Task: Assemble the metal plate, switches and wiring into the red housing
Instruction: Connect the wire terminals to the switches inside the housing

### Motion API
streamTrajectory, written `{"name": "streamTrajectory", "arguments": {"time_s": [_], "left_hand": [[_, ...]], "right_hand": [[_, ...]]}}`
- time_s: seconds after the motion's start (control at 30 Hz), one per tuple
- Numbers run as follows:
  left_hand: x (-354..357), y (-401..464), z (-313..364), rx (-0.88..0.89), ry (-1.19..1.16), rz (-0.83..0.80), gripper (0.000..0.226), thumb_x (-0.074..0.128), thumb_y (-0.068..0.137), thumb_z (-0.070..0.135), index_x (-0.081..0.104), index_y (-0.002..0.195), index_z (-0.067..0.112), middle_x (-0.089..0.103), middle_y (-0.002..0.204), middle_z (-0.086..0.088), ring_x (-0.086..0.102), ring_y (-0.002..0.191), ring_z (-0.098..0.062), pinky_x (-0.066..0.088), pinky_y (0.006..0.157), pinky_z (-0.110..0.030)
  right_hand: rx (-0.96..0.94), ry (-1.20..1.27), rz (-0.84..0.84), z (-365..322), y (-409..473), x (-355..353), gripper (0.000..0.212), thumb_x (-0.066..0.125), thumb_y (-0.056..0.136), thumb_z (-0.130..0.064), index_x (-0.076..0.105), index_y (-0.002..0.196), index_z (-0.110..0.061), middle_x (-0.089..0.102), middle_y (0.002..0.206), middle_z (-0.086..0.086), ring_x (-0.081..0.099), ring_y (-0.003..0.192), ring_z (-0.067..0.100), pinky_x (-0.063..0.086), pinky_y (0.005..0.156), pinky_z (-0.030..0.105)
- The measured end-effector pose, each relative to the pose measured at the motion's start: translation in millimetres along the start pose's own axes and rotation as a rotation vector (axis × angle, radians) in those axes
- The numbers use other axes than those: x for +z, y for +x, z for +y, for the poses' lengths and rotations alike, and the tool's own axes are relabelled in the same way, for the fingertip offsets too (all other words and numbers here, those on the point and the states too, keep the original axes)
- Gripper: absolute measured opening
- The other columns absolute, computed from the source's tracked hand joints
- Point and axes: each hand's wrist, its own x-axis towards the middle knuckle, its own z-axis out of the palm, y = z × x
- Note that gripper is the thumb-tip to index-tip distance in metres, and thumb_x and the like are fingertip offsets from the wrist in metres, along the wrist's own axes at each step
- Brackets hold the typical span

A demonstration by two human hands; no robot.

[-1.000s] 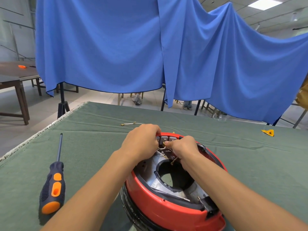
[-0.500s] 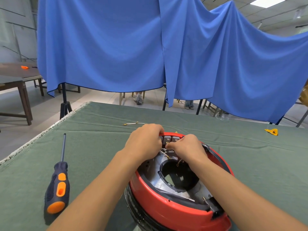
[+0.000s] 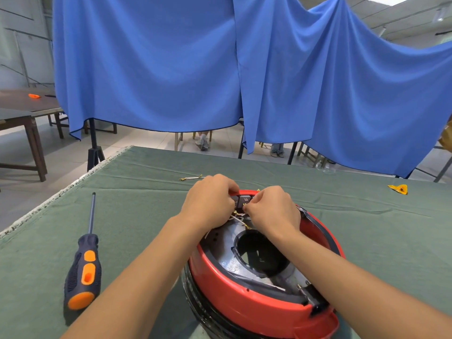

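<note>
The round red housing point(image 3: 247, 300) stands on the green table in front of me. Inside it lies the shiny metal plate point(image 3: 231, 253) with a large round hole. At the housing's far rim sit the grey switches point(image 3: 242, 199). My left hand point(image 3: 208, 200) grips the far rim next to the switches, fingers curled over it. My right hand point(image 3: 271, 209) pinches a brass wire terminal at the switches. White wires with brass ends point(image 3: 238, 217) run between the two hands over the plate.
A screwdriver point(image 3: 84, 263) with a black and orange handle lies at the left on the green cloth point(image 3: 146, 204). A loose wire with brass ends point(image 3: 192, 178) lies beyond my left hand. A yellow piece point(image 3: 398, 188) sits far right. Blue curtains hang behind the table.
My right hand has shifted slightly up toward the switches with the wire end. My left hand keeps its hold on the rim. The view has shifted a little.
</note>
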Motion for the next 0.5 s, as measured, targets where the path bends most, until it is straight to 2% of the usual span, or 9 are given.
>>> {"name": "streamTrajectory", "arguments": {"time_s": [0.13,0.3,0.5], "left_hand": [[-1.2,-1.0,0.7,-0.005,-0.020,-0.004,0.032,0.057,0.081,0.012,0.072,0.105,0.028,0.072,0.104,0.000,0.061,0.100,-0.027,0.051,0.085,-0.039],[-2.3,-1.5,-1.1,-0.007,-0.030,0.011,0.029,0.059,0.082,0.014,0.072,0.104,0.028,0.072,0.104,0.001,0.061,0.101,-0.026,0.050,0.086,-0.038],[-4.5,-1.6,-0.5,-0.032,-0.113,-0.014,0.033,0.055,0.081,0.007,0.072,0.104,0.025,0.072,0.106,0.002,0.062,0.101,-0.023,0.051,0.087,-0.038]], "right_hand": [[-0.026,-0.034,0.024,0.1,0.9,1.5,0.014,0.061,0.080,-0.020,0.071,0.073,-0.012,0.069,0.077,0.006,0.063,0.081,0.029,0.038,0.061,0.028],[-0.049,-0.023,0.003,0.2,0.5,1.2,0.013,0.062,0.082,-0.022,0.072,0.076,-0.015,0.070,0.079,0.003,0.063,0.081,0.027,0.039,0.063,0.028],[-0.067,-0.053,0.012,-0.4,-0.1,-0.8,0.014,0.061,0.082,-0.024,0.072,0.079,-0.016,0.069,0.081,0.003,0.062,0.081,0.027,0.038,0.062,0.029]]}}
